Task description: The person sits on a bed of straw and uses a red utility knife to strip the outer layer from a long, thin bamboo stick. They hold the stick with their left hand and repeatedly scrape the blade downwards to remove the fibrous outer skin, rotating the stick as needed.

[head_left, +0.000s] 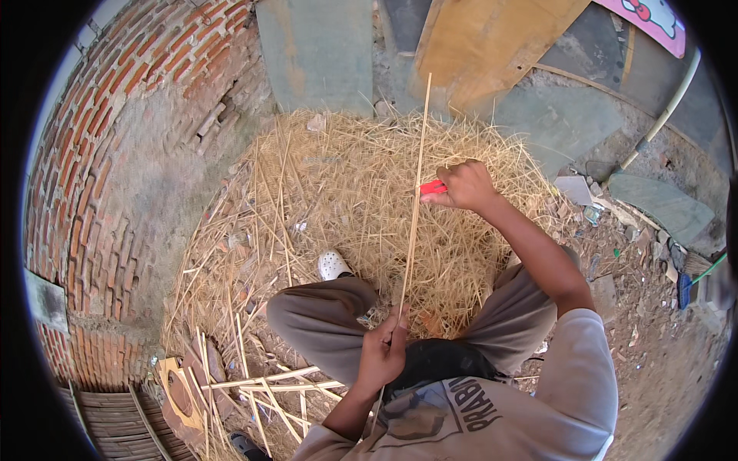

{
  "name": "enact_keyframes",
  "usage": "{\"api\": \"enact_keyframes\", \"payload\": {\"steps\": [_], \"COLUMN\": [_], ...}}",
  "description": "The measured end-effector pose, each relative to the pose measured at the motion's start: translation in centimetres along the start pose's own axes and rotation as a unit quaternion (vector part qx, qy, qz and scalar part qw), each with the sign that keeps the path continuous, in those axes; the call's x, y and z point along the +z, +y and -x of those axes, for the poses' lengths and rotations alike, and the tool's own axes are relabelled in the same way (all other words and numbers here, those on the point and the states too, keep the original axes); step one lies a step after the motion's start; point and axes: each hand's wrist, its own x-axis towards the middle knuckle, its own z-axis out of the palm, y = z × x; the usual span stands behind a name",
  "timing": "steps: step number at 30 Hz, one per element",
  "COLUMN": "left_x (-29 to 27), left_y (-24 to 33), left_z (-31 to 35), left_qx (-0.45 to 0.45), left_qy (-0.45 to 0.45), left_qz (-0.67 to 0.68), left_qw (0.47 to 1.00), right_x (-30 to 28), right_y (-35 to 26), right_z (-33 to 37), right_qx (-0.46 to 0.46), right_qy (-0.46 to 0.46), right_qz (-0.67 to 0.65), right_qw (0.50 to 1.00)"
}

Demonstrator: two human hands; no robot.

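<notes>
A long, thin, pale bamboo strip (420, 146) rises from my lap, slanting away over the pile of shavings. My left hand (383, 353) is closed around its lower part, close to my body. Farther out, my right hand (465, 187) grips a small red hand tool (433, 187), held against or right beside the strip. Most of that tool is covered by my fingers, and I cannot make out a blade. Curled straw-coloured shavings (361, 169) lie heaped beneath the strip and between my legs.
More bamboo strips (284, 384) lie crossed on the ground at lower left, near a piece of wood with a round hole (178, 392). A brick wall (100, 184) stands at left. Boards (315, 58) lean at the back. Rubble (638, 223) and a pale pipe (669, 111) are at right.
</notes>
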Motion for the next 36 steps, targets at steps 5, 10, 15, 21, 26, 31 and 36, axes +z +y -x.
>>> {"api": "enact_keyframes", "payload": {"steps": [5, 10, 15, 21, 26, 31, 36], "left_x": [-0.3, -2.0, -2.6, -2.2, -1.2, -1.2, -1.8], "left_y": [-1.1, -0.3, -0.3, 1.2, 0.3, 1.6, 0.8], "left_z": [-0.3, 7.9, 1.7, -0.3, -1.0, 0.1, 1.5], "left_qx": [0.021, -0.041, -0.09, -0.055, -0.037, -0.02, 0.023], "left_qy": [0.003, -0.097, -0.007, 0.029, 0.029, 0.026, 0.026], "left_qz": [-0.018, -0.066, 0.073, 0.116, 0.109, 0.053, -0.037], "left_qw": [1.0, 0.992, 0.993, 0.991, 0.993, 0.998, 0.999], "right_x": [1.4, -0.6, 0.8, -5.3, -6.6, -4.9, -3.1], "right_y": [0.5, 11.8, 14.4, 4.8, -4.4, -4.9, -2.5], "right_z": [-0.7, 2.9, 3.6, 0.4, 0.9, 0.6, -0.2], "right_qx": [0.072, 0.466, 0.452, 0.276, 0.025, -0.002, 0.006], "right_qy": [-0.134, -0.012, -0.081, -0.213, -0.163, -0.073, -0.056], "right_qz": [0.025, -0.151, 0.029, -0.103, -0.139, -0.111, -0.065], "right_qw": [0.988, 0.872, 0.888, 0.932, 0.976, 0.991, 0.996]}}
